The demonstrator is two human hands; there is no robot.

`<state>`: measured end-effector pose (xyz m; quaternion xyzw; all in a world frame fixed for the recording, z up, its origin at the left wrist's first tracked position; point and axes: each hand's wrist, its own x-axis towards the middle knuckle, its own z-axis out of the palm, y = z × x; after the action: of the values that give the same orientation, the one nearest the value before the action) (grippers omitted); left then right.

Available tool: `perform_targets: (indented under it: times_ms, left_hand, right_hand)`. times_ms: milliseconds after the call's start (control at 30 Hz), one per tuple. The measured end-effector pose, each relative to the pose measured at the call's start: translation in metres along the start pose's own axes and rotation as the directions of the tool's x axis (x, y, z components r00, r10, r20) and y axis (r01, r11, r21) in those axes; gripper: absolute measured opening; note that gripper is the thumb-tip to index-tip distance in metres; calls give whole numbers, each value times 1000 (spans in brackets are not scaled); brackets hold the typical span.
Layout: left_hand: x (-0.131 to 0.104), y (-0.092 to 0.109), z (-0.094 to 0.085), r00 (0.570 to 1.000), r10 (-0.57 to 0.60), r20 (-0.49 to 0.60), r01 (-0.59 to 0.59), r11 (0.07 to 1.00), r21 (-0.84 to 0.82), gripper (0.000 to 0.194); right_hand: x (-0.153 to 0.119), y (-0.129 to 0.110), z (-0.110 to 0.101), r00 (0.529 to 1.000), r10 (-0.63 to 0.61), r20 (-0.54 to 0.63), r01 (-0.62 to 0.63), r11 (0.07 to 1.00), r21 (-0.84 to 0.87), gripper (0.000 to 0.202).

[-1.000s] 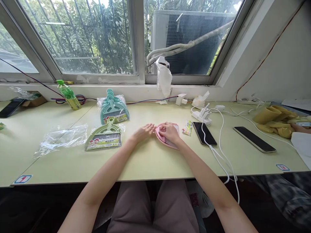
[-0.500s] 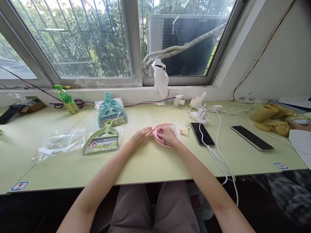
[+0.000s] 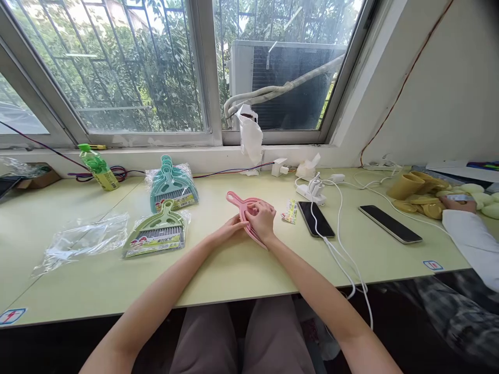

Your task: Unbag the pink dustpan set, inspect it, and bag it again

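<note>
A pink dustpan [image 3: 236, 199] with a looped handle lies tilted over the table, its handle toward the back left. My right hand [image 3: 262, 221] is over its pan, fingers curled and gripping the pink piece. At the pan's near left edge, my left hand [image 3: 231, 230] has its fingers against the rim, pinching it. To the left are a green dustpan and brush set [image 3: 158, 234] in clear wrap and a stack of teal sets [image 3: 173, 187] behind it. A small printed card [image 3: 290, 212] lies right of my hands.
Empty clear wrapping [image 3: 83, 239] and a green bottle [image 3: 99, 167] are at left. Right are a black phone [image 3: 315, 218], white cables [image 3: 349, 254], a second phone [image 3: 390, 223], yellow rolls [image 3: 413, 186] and another person's sleeve [image 3: 468, 239].
The pink dustpan has turned, its handle now showing at the back left. My left hand has moved to its near edge. Another person's arm has appeared at right, and the view has shifted.
</note>
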<state>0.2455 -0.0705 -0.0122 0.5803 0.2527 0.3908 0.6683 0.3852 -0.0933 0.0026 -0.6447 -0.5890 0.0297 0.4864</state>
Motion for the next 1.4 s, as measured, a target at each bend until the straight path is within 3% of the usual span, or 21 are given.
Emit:
perform_targets:
  times_ms: [100, 233, 333, 433, 500, 600, 700, 800, 900, 967, 1067, 1200, 1400]
  left_hand:
    - [-7, 6, 6, 996, -79, 44, 80, 996, -32, 41]
    - [-9, 17, -1, 989, -131, -64, 115, 972, -203, 34]
    - [-6, 21, -12, 981, -111, -160, 62, 957, -283, 34]
    - [0, 21, -28, 950, -85, -299, -3, 960, -281, 41]
    - [5, 20, -38, 911, -75, -405, -37, 964, -262, 41]
    - [10, 18, -47, 873, -74, -482, -69, 960, -271, 41]
    - [11, 17, -48, 865, -75, -495, -66, 963, -262, 42]
    - [10, 17, -46, 878, -84, -472, -43, 967, -253, 41]
    - [10, 16, -49, 880, -75, -469, -57, 964, -260, 41]
    - [10, 16, -55, 871, -63, -488, -74, 964, -257, 40]
    - [12, 15, -63, 846, -82, -527, -59, 968, -245, 33]
    - [13, 14, -67, 830, -81, -551, -58, 971, -231, 30]
    - [11, 14, -59, 861, -41, -507, -81, 973, -215, 37]
  right_hand:
    - [-2, -1, 2, 997, -50, 66, 51, 998, -23, 9]
    - [0, -1, -7, 979, -179, 102, 182, 983, -17, 14]
    - [7, 3, -17, 985, -166, 45, 170, 981, -93, 23]
    - [18, 18, -23, 1000, -12, -17, 8, 975, -221, 33]
    - [26, 34, -23, 987, 146, 67, -119, 946, -302, 48]
    - [34, 57, -21, 905, 367, 214, -245, 862, -444, 67]
    - [36, 67, -19, 853, 459, 248, -253, 780, -573, 65]
    - [31, 62, -18, 850, 362, 383, -86, 812, -577, 52]
    - [26, 52, -17, 837, 172, 520, 67, 910, -409, 39]
    - [25, 49, -17, 876, 119, 467, 57, 937, -345, 40]
    - [28, 54, -19, 939, 157, 305, -22, 915, -403, 43]
    - [35, 69, -20, 919, 241, 313, -115, 922, -371, 68]
    - [38, 83, -15, 918, 210, 337, -140, 965, -220, 68]
